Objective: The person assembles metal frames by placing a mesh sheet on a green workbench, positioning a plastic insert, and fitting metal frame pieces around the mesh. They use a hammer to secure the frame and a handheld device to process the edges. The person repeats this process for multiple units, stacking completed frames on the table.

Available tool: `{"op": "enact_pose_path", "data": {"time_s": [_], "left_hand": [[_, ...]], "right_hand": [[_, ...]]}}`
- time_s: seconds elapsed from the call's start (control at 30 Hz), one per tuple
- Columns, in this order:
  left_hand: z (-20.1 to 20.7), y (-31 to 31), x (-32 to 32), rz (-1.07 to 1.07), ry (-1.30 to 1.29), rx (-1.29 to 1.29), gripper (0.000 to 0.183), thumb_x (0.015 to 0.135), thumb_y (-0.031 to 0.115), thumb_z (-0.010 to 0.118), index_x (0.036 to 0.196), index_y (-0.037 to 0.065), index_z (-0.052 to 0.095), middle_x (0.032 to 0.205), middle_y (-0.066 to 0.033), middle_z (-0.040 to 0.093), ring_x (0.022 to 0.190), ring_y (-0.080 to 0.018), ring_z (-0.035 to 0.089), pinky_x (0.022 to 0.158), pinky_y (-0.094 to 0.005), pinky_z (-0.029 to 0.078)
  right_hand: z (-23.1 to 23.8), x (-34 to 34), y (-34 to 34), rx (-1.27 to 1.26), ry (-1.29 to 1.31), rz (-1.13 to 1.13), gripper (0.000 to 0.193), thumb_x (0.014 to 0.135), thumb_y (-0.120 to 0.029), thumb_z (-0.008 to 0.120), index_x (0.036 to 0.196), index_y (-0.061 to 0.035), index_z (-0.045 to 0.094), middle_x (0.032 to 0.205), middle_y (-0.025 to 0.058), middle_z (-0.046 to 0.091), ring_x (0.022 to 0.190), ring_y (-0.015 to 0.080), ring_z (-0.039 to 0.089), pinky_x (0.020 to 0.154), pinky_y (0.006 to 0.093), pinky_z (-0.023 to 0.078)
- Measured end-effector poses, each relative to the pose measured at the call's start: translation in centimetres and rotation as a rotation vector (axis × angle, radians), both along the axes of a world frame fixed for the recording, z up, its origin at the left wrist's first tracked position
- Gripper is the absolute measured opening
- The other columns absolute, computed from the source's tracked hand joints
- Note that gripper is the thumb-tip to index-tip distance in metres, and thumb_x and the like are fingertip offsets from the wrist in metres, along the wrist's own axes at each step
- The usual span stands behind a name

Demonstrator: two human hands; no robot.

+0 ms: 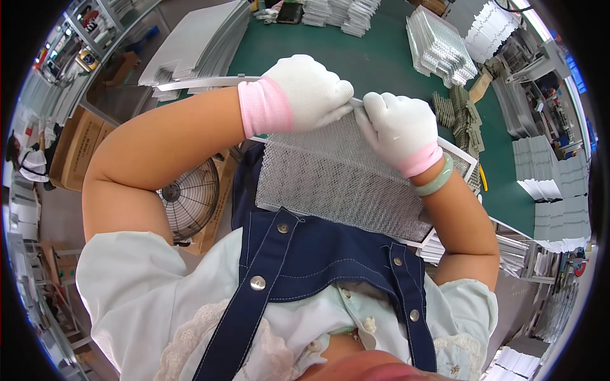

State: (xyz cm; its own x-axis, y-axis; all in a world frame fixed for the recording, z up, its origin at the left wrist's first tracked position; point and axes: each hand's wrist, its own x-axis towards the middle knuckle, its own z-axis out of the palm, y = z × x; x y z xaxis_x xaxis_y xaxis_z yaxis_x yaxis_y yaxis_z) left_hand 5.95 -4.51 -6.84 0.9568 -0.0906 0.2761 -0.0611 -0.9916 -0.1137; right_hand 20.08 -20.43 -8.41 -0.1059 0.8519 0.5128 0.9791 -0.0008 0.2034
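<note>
Head view: your left hand (305, 92) and right hand (400, 130) pinch mesh panel (340, 178) by its far edge. Best press evenly, no creasing.

Mesh panel (337, 181) partly behind right hand (400, 130)

The carrier is a wide table with a smooth dark green top (381, 60). At the upper left of the frame, a tall stack of flat grey-white panels (202, 39) lies on it. At the top centre there are a black flat rectangular object (290, 13) and piles of silvery mesh pieces (337, 11). At the upper right lie a stack of silvery textured sheets (438, 44), and below it, olive-green ridged pieces (466, 124) and a thin yellow stick-like object (483, 178).
</note>
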Motion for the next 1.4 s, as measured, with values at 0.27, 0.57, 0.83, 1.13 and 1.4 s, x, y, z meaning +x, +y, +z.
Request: {"op": "enact_pose_path", "data": {"time_s": [0.27, 0.57, 0.83, 1.13, 1.4], "left_hand": [[2.9, 1.8, -0.2, 0.05, 0.557, -0.526, 0.03, 0.095, 0.026, 0.057, 0.113, 0.002, 0.062, 0.093, -0.0138, 0.066, 0.092, -0.026, 0.065, 0.082, -0.0374, 0.049], [1.2, 1.5, -0.6, 0.031, 0.469, -0.239, 0.027, 0.097, 0.029, 0.053, 0.104, 0.004, 0.061, 0.078, -0.0146, 0.063, 0.078, -0.0338, 0.064, 0.073, -0.0417, 0.051], [-0.4, 3.6, -1.6, 0.049, 0.431, -0.489, 0.026, 0.095, 0.026, 0.056, 0.102, 0.002, 0.063, 0.082, -0.0134, 0.065, 0.082, -0.0289, 0.065, 0.077, -0.0393, 0.051], [0.1, 4.4, -0.8, 0.13, 0.562, -0.607, 0.042, 0.101, 0.035, 0.044, 0.114, 0.001, 0.064, 0.104, -0.0136, 0.066, 0.103, -0.0246, 0.061, 0.095, -0.0346, 0.046], [0.2, 5.5, -0.9, 0.065, 0.596, -0.669, 0.042, 0.099, 0.033, 0.049, 0.123, 0.002, 0.062, 0.112, -0.0138, 0.067, 0.106, -0.0267, 0.062, 0.096, -0.035, 0.046]], "right_hand": [[1.0, 0.9, 0.0, -0.381, 0.694, 0.015, 0.023, 0.093, -0.028, 0.059, 0.089, -0.005, 0.061, 0.079, 0.0159, 0.064, 0.079, 0.0353, 0.064, 0.071, 0.0427, 0.05], [0.0, 0.2, 0.0, -0.428, 0.412, -0.09, 0.032, 0.096, -0.035, 0.051, 0.089, -0.0046, 0.058, 0.076, 0.0174, 0.062, 0.077, 0.0363, 0.064, 0.071, 0.0446, 0.05], [-1.7, 1.0, 0.5, -0.408, 0.458, -0.016, 0.03, 0.096, -0.034, 0.053, 0.091, -0.0056, 0.059, 0.078, 0.0157, 0.063, 0.078, 0.0369, 0.063, 0.07, 0.0453, 0.05], [-1.0, 1.0, 1.2, -0.596, 0.597, -0.095, 0.038, 0.1, -0.038, 0.044, 0.089, -0.0039, 0.059, 0.078, 0.0175, 0.062, 0.08, 0.0375, 0.062, 0.073, 0.0437, 0.048], [-1.4, 1.5, 1.5, -0.579, 0.595, -0.085, 0.037, 0.099, -0.037, 0.044, 0.089, -0.0049, 0.059, 0.077, 0.0189, 0.061, 0.079, 0.0385, 0.061, 0.072, 0.0451, 0.048]]}}
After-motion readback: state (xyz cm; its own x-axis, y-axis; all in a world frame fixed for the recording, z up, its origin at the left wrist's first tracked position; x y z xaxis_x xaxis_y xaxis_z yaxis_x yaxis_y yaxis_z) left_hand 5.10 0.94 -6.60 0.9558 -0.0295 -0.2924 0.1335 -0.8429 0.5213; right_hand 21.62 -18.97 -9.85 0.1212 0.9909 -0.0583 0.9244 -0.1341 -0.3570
